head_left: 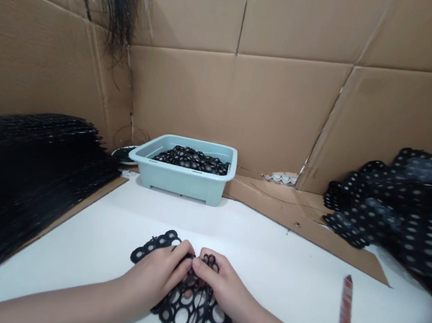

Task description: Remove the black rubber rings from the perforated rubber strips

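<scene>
Both of my hands meet at the front middle of the white table, gripping a piece of black lace trim with a pattern of round holes. My left hand pinches the lace between thumb and fingers. Close beside it, my right hand is also closed on the lace, its thumb tip almost touching the left one. Part of the lace sticks out behind the left hand, and the rest hangs down between my wrists toward the table's near edge. Whether anything small sits between the fingertips is hidden.
A pale blue plastic basin holding black lace pieces stands at the back. A tall stack of black material is at left, a heap of dotted black lace at right. A red, pointed tool lies right. Cardboard walls enclose the table.
</scene>
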{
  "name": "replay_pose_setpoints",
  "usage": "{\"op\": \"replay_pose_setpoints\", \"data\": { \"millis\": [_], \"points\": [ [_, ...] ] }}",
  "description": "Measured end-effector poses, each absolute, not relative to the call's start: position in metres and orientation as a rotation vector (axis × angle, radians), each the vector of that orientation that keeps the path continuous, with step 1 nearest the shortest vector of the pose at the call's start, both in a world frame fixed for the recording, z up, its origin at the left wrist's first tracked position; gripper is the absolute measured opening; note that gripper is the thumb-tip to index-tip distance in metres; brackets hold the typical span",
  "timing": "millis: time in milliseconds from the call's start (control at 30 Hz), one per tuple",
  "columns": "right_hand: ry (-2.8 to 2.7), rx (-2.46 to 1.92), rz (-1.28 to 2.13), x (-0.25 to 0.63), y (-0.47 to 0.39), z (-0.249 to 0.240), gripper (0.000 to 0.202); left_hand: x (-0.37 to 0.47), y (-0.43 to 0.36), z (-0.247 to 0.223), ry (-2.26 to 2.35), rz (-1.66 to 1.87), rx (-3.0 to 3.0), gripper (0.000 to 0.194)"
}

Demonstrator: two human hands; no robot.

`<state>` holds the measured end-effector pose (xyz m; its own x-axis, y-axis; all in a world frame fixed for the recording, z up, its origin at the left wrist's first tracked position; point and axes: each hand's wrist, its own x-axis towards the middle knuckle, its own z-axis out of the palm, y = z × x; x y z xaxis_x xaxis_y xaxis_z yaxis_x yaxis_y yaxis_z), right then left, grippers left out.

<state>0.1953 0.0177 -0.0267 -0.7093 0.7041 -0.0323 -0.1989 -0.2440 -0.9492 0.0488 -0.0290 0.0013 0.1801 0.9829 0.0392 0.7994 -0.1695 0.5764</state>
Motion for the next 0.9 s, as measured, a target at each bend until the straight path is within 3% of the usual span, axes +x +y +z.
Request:
{"op": "replay_pose_setpoints", "data": {
  "millis": [233,467,633,733,900],
  "points": [
    [-1.456,-0.624,1.983,0.194,0.017,-0.024,0.03,0.048,-0.029,0.008,1.677,0.565,2.064,0.022],
    [-1.324,-0.768,1.902,0.192,0.016,-0.015,0.026,0.041,-0.017,0.014,1.695,0.821,2.022,0.024],
    [-1.217,-0.879,1.852,0.2,0.023,-0.019,0.015,0.015,0.003,0.023,1.649,1.046,1.534,0.025],
    [-1.155,-0.945,1.844,0.205,0.033,-0.019,0.019,0.003,0.011,0.029,1.626,1.229,1.261,0.026],
    [-1.065,-0.872,1.894,0.202,0.035,-0.02,0.025,0.021,-0.005,0.026,1.669,1.127,1.718,0.024]
  ]
}}
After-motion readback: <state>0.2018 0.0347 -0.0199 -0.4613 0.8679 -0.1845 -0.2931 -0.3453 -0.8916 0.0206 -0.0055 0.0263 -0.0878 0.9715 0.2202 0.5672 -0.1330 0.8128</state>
